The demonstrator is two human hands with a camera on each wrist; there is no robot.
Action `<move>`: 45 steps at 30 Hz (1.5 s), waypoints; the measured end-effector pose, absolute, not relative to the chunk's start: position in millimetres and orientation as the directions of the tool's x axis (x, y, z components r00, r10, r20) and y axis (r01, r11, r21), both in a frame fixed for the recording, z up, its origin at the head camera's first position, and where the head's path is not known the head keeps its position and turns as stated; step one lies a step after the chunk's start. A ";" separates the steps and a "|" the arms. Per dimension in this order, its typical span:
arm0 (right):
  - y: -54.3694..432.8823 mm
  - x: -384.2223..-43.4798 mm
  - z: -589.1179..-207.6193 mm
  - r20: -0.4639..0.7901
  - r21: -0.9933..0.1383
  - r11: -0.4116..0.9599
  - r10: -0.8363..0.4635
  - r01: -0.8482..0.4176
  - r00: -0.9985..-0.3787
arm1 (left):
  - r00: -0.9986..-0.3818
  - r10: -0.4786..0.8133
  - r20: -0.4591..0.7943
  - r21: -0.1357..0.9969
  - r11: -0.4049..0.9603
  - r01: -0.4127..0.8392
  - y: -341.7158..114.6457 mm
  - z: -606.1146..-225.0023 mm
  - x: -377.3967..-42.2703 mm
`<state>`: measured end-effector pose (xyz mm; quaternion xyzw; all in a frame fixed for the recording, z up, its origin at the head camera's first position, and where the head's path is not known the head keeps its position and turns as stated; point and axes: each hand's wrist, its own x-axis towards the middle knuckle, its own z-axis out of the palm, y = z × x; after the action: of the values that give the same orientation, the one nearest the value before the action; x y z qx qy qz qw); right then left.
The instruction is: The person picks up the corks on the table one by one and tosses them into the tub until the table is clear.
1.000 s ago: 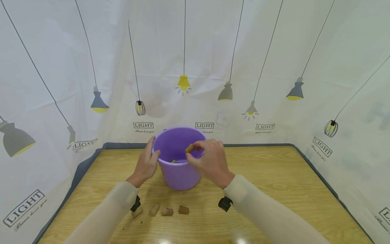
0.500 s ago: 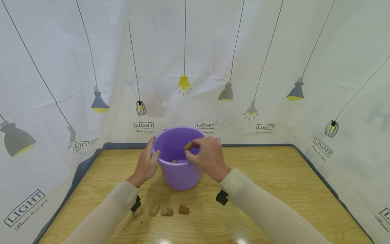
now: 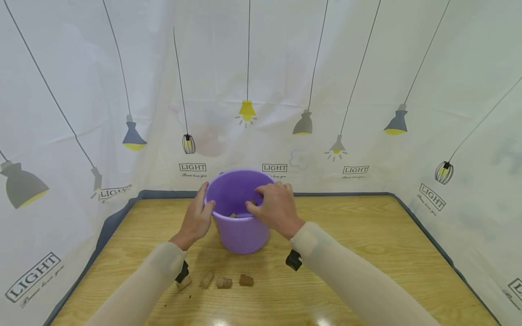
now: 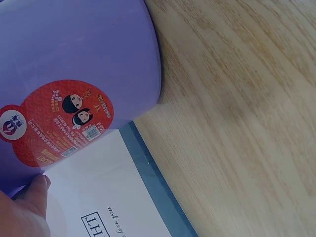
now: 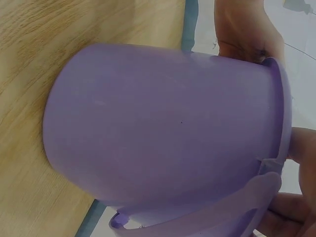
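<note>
A purple plastic bucket [image 3: 242, 235] stands upright on the wooden table, its mouth tipped into my sight. My left hand [image 3: 196, 221] holds its left rim, thumb at the near edge and fingers along the outer side. Over the right part of the mouth is my right hand [image 3: 277, 206], thumb and forefinger spread apart. Something small and brown shows faintly below those fingertips; I cannot tell its exact position. One cork [image 3: 233, 215] is partly visible inside the bucket. Several corks, among them a reddish-brown cork [image 3: 246, 280], lie in a row on the near table.
The wooden table [image 3: 367, 253] reaches back to a white cloth [image 3: 359, 90] printed with lamps. A bucket handle [image 5: 207, 215] hangs on the outer side. A red label [image 4: 64, 121] covers part of the bucket wall. Dark crumbs lie near the corks.
My right hand has moved slightly left and its fingers have spread, letting go of the cork they pinched over the bucket. The left hand and bucket have stayed put.
</note>
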<state>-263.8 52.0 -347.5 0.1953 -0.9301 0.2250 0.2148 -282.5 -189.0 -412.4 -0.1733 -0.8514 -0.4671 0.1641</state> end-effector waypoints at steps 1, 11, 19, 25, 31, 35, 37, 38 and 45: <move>51.9 -263.6 -347.5 0.481 -0.333 0.829 -0.261 -0.450 -0.837 | -0.888 0.140 0.438 0.740 0.505 0.445 -189.0 -412.6 -282.7; 58.3 -267.3 -354.5 0.572 -0.376 0.790 -0.214 -0.485 -0.792 | -0.890 0.148 0.431 0.747 0.496 0.443 -190.3 -411.2 -284.5; 70.0 -275.0 -360.4 0.649 -0.435 0.747 -0.127 -0.503 -0.750 | -0.888 0.152 0.434 0.747 0.490 0.449 -190.2 -411.2 -285.4; 79.7 -278.9 -364.1 0.635 -0.505 0.708 -0.083 -0.495 -0.768 | -0.894 0.147 0.423 0.750 0.497 0.436 -190.0 -411.3 -284.9; 89.1 -281.2 -370.2 0.598 -0.548 0.688 -0.076 -0.475 -0.798 | -0.895 0.146 0.422 0.749 0.500 0.435 -189.6 -411.2 -284.7; 92.2 -282.1 -372.6 0.567 -0.576 0.679 -0.070 -0.456 -0.821 | -0.893 0.146 0.426 0.751 0.494 0.439 -189.4 -411.4 -285.1; 92.8 -282.3 -373.2 0.554 -0.587 0.675 -0.067 -0.447 -0.830 | -0.892 0.147 0.428 0.752 0.489 0.441 -189.2 -411.3 -284.9; 92.9 -282.4 -373.6 0.547 -0.593 0.672 -0.067 -0.443 -0.834 | -0.891 0.147 0.429 0.752 0.489 0.443 -189.1 -411.3 -285.0; 92.2 -282.3 -379.0 0.506 -0.631 0.634 -0.098 -0.446 -0.857 | -0.893 0.139 0.429 0.748 0.499 0.437 -189.2 -411.7 -283.6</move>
<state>-282.3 92.2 -379.0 0.1551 -0.8773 0.3984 0.2182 -283.6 -189.2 -411.7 -0.1695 -0.8511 -0.4711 0.1581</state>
